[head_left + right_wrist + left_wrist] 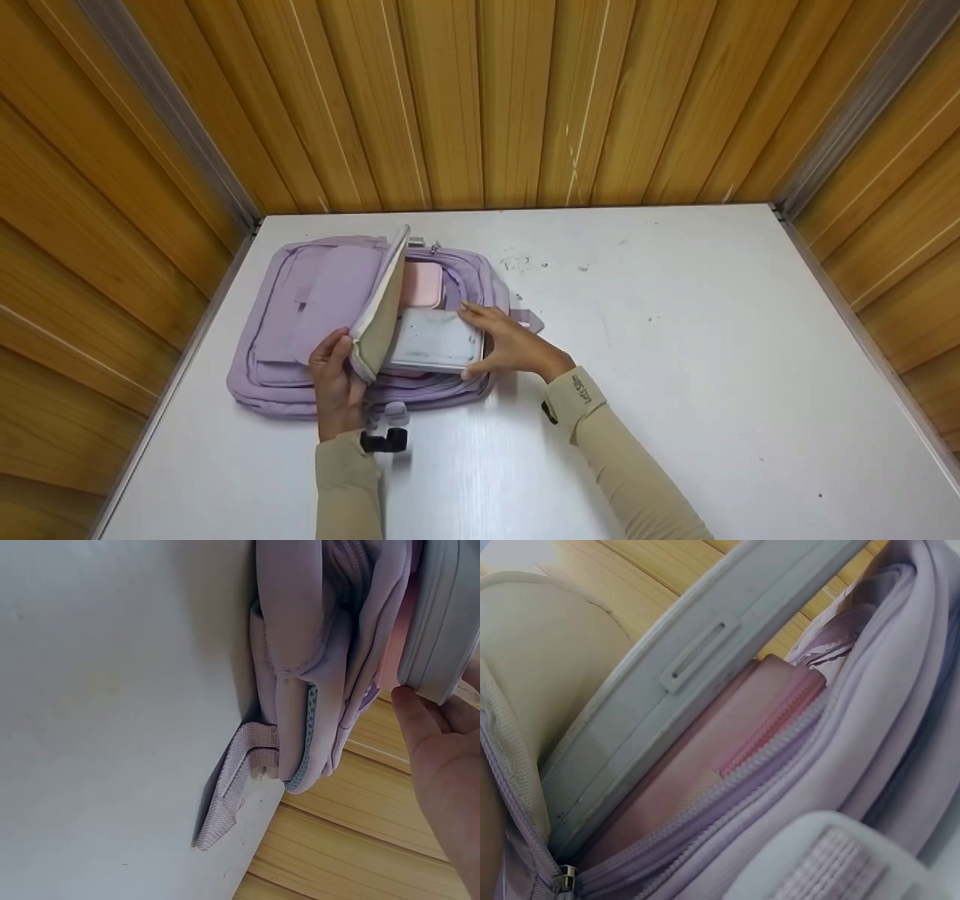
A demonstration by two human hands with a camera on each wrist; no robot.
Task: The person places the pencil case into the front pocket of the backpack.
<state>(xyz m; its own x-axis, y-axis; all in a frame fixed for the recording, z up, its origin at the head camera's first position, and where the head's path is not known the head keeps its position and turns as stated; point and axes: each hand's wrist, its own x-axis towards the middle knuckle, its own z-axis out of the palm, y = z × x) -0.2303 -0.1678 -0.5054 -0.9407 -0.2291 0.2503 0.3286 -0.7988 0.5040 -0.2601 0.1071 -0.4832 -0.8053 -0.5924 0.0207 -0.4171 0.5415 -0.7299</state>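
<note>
A lilac backpack [262, 330] lies on its back on the table, its zipped compartment unfastened. My left hand [337, 382] pinches the lower edge of the lifted front panel [381, 315], which shows a cream lining. A flat, pale grey-white case [435, 339] sits at the opening, partly behind the panel. With thumb and fingers spread along its right end, my right hand [514, 346] grips this case. Behind it, inside the bag, is a pink rounded box [423, 283]. The left wrist view shows the case's side [652, 701] beside pink items [697, 765], with a zipper slider [565, 879] below.
The white table [675, 360] extends to the right of the bag, with small dark marks on it. Wood-look panel walls [517, 105] enclose the back and both sides. A webbing strap [232, 780] sticks out from the bag's right end.
</note>
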